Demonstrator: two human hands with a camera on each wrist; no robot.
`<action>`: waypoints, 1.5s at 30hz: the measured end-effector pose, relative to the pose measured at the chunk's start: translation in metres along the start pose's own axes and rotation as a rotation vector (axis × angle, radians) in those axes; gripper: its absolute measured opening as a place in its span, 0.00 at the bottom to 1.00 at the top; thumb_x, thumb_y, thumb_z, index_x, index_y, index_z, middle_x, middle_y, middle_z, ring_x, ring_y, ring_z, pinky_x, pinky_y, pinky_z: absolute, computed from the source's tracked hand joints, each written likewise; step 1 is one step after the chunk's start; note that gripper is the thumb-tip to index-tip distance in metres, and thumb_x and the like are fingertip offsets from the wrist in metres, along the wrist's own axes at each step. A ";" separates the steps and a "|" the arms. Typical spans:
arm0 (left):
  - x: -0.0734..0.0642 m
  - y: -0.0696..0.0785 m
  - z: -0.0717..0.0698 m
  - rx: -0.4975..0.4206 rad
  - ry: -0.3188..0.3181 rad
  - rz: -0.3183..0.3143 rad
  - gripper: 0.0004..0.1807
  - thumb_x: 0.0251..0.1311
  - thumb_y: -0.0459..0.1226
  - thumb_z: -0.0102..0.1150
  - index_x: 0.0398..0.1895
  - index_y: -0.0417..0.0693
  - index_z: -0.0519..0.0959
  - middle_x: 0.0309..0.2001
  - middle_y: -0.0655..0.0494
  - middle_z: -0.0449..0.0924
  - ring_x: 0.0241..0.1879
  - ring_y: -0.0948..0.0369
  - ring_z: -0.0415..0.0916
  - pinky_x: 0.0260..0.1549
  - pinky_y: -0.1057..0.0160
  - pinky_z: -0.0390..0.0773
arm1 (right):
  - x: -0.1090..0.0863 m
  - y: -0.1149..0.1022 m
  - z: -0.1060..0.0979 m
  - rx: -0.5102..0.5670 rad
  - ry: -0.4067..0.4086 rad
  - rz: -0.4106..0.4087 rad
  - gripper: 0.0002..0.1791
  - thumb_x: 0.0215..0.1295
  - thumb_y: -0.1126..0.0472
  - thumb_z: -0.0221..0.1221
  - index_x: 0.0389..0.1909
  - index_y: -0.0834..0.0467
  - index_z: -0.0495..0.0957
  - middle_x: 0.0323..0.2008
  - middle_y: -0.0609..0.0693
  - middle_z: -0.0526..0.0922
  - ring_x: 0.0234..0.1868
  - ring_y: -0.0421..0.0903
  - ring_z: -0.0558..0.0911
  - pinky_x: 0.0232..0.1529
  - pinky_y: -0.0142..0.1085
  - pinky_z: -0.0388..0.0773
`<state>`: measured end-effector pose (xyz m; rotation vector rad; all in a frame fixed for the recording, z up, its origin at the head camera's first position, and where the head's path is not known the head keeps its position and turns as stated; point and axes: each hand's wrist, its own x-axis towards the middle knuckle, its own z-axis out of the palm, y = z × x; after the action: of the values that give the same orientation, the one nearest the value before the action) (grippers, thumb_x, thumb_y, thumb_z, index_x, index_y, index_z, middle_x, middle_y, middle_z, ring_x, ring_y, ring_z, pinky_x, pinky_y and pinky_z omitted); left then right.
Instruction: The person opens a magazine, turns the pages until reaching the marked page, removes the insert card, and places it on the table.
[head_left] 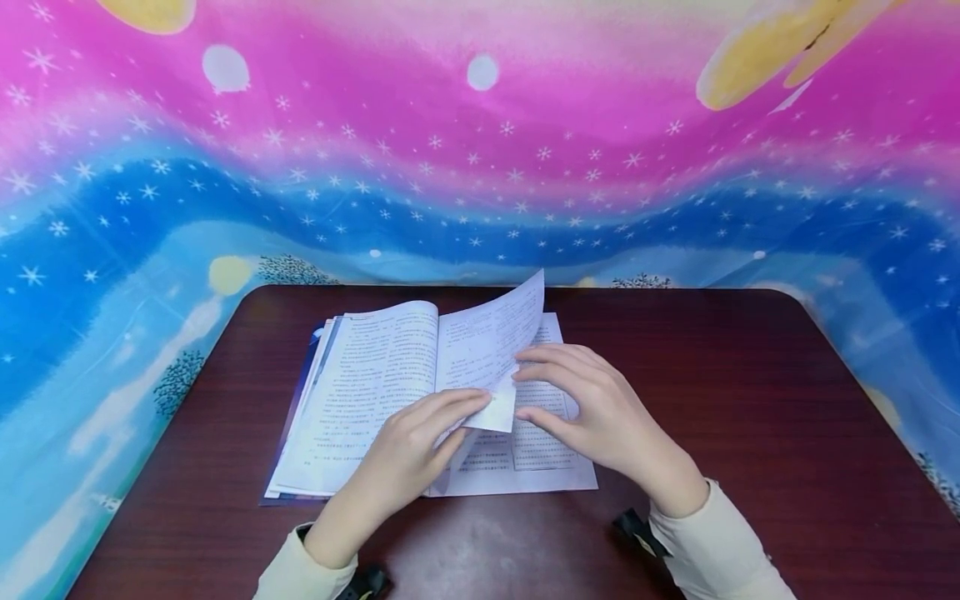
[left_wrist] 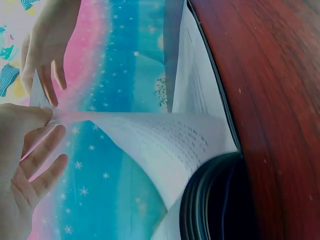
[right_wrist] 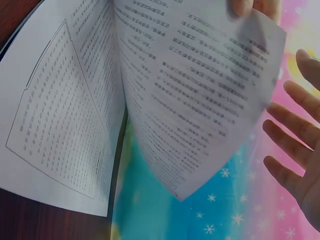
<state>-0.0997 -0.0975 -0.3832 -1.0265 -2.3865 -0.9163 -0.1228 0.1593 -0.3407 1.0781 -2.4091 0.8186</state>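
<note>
A printed magazine point(head_left: 375, 392) lies spread on the table, text on both sides. One page point(head_left: 487, 333) is lifted off the right half and curves upward. My left hand point(head_left: 412, 437) pinches that page's near corner between thumb and forefinger, as the left wrist view shows with its other fingers point(left_wrist: 50, 150) spread. Beside the raised page's outer edge is my right hand point(head_left: 600, 400), its fingers point(right_wrist: 290, 125) apart and loosely extended, nothing gripped. Beneath the lifted page, a text page with a boxed section point(right_wrist: 60, 120) shows.
The dark reddish-brown table point(head_left: 750, 400) extends around the magazine. A colourful cloth backdrop point(head_left: 480, 183) with snowflakes hangs behind the table's far edge. Black straps point(head_left: 641, 533) sit at both wrists, by the pale sleeves point(head_left: 720, 542).
</note>
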 end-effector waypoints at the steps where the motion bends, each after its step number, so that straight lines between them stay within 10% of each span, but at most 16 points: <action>1: -0.001 -0.001 -0.001 0.002 0.008 -0.005 0.25 0.58 0.28 0.67 0.60 0.49 0.80 0.59 0.58 0.79 0.58 0.59 0.77 0.53 0.59 0.78 | -0.001 0.000 -0.001 0.000 -0.002 0.000 0.20 0.63 0.46 0.67 0.51 0.52 0.83 0.58 0.46 0.80 0.62 0.46 0.75 0.64 0.44 0.68; 7: -0.010 -0.010 -0.011 0.034 0.058 -0.057 0.27 0.55 0.27 0.69 0.60 0.49 0.80 0.60 0.58 0.78 0.58 0.58 0.77 0.50 0.57 0.80 | -0.007 0.003 -0.005 -0.021 -0.014 0.019 0.25 0.68 0.37 0.56 0.51 0.52 0.83 0.58 0.47 0.80 0.62 0.46 0.75 0.65 0.44 0.67; 17: -0.028 -0.022 -0.027 0.108 0.133 -0.090 0.33 0.50 0.22 0.71 0.61 0.48 0.78 0.60 0.57 0.77 0.57 0.57 0.77 0.50 0.58 0.78 | -0.024 0.013 -0.002 -0.074 -0.073 0.057 0.20 0.55 0.54 0.73 0.49 0.51 0.83 0.55 0.46 0.81 0.59 0.47 0.77 0.60 0.49 0.71; 27: -0.048 -0.025 -0.041 0.161 0.143 -0.177 0.37 0.47 0.20 0.71 0.63 0.48 0.77 0.61 0.56 0.77 0.58 0.56 0.76 0.61 0.78 0.62 | -0.039 0.023 0.001 -0.105 -0.107 0.081 0.19 0.55 0.52 0.73 0.48 0.51 0.84 0.54 0.46 0.82 0.57 0.47 0.78 0.59 0.49 0.72; 45: -0.086 -0.037 -0.055 0.206 0.157 -0.250 0.34 0.49 0.20 0.64 0.63 0.45 0.77 0.58 0.50 0.79 0.55 0.53 0.78 0.61 0.81 0.59 | -0.063 0.037 0.013 -0.137 -0.227 0.063 0.18 0.53 0.53 0.74 0.45 0.53 0.84 0.49 0.46 0.83 0.53 0.46 0.80 0.56 0.47 0.75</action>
<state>-0.0660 -0.1973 -0.4078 -0.5678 -2.4480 -0.7798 -0.1125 0.2055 -0.3980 1.0982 -2.6548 0.5663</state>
